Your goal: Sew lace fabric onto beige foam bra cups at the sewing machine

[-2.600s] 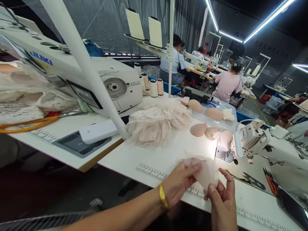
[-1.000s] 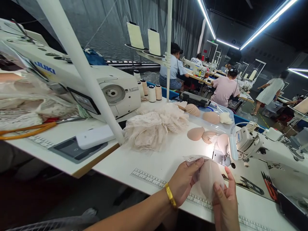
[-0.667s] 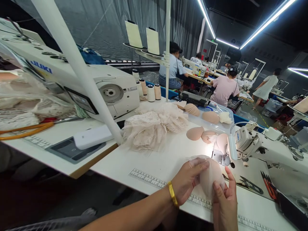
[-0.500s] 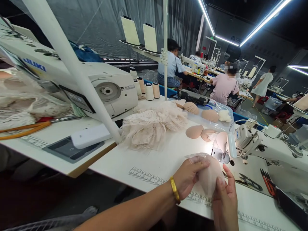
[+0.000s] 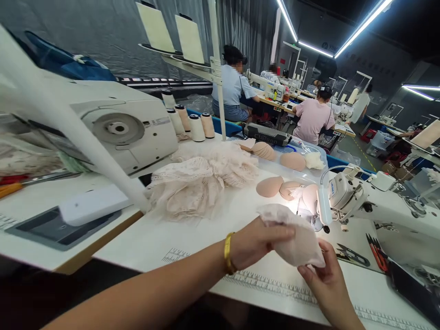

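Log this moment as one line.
left hand: holds cup | right hand: holds cup | lace pile behind

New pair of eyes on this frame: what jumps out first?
Front and centre, the left hand and right hand hold a pale beige lace-covered bra cup above the white worktable. Behind it lies a heap of cream lace pieces, with the lit white sewing machine at right. Bright ceiling light strips run over other people sewing at the back.
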{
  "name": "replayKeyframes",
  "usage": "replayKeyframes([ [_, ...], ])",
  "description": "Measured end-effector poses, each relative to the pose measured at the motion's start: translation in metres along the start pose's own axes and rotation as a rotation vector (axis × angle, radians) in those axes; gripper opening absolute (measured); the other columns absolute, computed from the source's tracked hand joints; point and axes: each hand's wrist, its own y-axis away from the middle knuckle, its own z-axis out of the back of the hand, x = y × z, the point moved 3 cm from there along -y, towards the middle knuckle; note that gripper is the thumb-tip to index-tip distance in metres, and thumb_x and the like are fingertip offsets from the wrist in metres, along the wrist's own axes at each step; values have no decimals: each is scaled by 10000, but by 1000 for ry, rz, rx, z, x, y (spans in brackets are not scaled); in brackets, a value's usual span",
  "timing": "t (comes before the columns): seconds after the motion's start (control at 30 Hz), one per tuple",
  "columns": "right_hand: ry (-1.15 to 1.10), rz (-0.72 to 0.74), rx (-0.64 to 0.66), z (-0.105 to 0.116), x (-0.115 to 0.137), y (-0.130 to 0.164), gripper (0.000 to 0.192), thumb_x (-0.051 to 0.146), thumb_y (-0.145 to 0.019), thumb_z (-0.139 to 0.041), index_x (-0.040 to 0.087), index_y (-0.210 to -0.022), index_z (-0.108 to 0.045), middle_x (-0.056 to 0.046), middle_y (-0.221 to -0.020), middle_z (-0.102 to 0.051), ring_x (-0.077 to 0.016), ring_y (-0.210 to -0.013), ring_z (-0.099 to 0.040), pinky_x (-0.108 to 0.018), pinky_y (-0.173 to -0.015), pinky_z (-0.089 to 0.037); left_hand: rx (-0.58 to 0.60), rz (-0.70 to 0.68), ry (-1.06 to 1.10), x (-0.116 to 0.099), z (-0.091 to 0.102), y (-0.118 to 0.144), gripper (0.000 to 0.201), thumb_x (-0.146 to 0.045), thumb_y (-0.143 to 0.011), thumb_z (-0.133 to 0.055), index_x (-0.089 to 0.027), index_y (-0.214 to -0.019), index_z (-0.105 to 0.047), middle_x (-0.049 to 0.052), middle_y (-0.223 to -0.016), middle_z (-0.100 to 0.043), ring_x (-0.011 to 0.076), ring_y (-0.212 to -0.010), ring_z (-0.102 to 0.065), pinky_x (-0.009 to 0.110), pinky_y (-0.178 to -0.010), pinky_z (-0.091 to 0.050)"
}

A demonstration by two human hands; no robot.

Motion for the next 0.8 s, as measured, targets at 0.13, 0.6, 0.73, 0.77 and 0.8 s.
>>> replayKeyframes([
  [0.13, 560, 450, 253, 31, 13, -36, 247, 139, -886, -665, 327, -1022, -748, -21, -1001, -763, -231, -931, -671, -380, -822, -529, 579, -171, -715, -7, -7, -4, 211, -76, -709, -695, -251, -805, -763, 45, -952, -765, 269, -927, -663, 450, -977, -421],
  [0.6, 1056, 740, 313, 52, 7, -60, 328, 41, -913, -460, 234, -1094, -653, -46, -1007, -745, -203, -912, -626, -290, -732, -473, 636, -272, -1417, 42, 3, -65, 223, -41, -649, -710, -233, -760, -735, 5, -1014, -726, 220, -892, -634, 434, -932, -370],
  [0.73, 1152, 687, 302, 50, 3, -63, 332, 46, -912, -456, 228, -1106, -655, -54, -950, -729, -217, -935, -614, -292, -720, -441, 579, -324, -1396, 49, 1, -60, 182, -75, -679, -707, -238, -757, -730, 10, -1011, -719, 210, -874, -622, 416, -935, -364],
  [0.77, 1176, 685, 289, 50, 1, -63, 345, 40, -909, -451, 228, -1117, -652, -52, -930, -723, -216, -940, -613, -291, -724, -438, 575, -327, -1396, 51, 1, -60, 188, -73, -677, -710, -240, -762, -730, 6, -1011, -718, 206, -867, -620, 416, -940, -358],
  [0.8, 1195, 684, 277, 51, 0, -64, 355, 36, -907, -448, 229, -1128, -649, -51, -925, -720, -215, -946, -614, -292, -732, -437, 574, -326, -1398, 51, 1, -60, 193, -68, -674, -711, -240, -760, -728, 1, -1006, -718, 200, -859, -620, 417, -944, -352],
])
